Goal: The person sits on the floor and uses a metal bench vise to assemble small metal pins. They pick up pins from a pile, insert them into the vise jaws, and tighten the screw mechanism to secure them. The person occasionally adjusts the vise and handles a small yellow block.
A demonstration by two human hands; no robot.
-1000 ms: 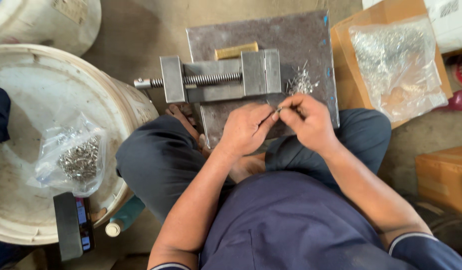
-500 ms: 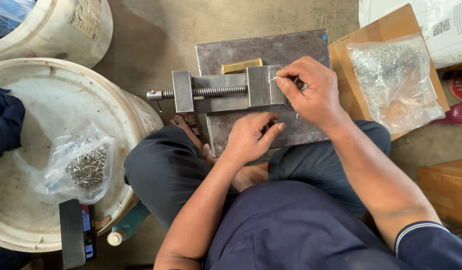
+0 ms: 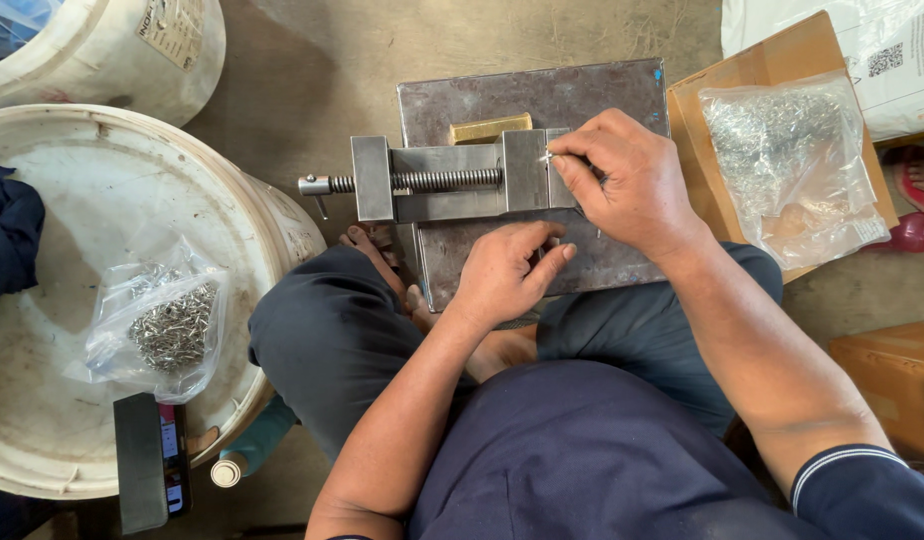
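Vise [image 3: 452, 180] of grey steel lay on a dark metal plate [image 3: 542, 95], its screw pointing away to the left of both hands; a brass-coloured block [image 3: 490, 128] sat just beyond it; the right hand [image 3: 627, 180] rested on the vise's right end, its fingers [image 3: 572, 168] pinched on a small silvery piece [image 3: 548, 156] at the movable block's edge; the left hand [image 3: 507, 270] lay on the plate just below the vise, fingers curled loosely, and whether they grasped anything could not be told; right of the right hand, a clear bag of small metal parts [image 3: 792, 160] lay on a cardboard box [image 3: 702, 110]; far left of the left hand, a second bag of parts [image 3: 167, 320] rested on a white bucket lid [image 3: 62, 250], with a dark sharpening stone [image 3: 140, 460] near its rim.
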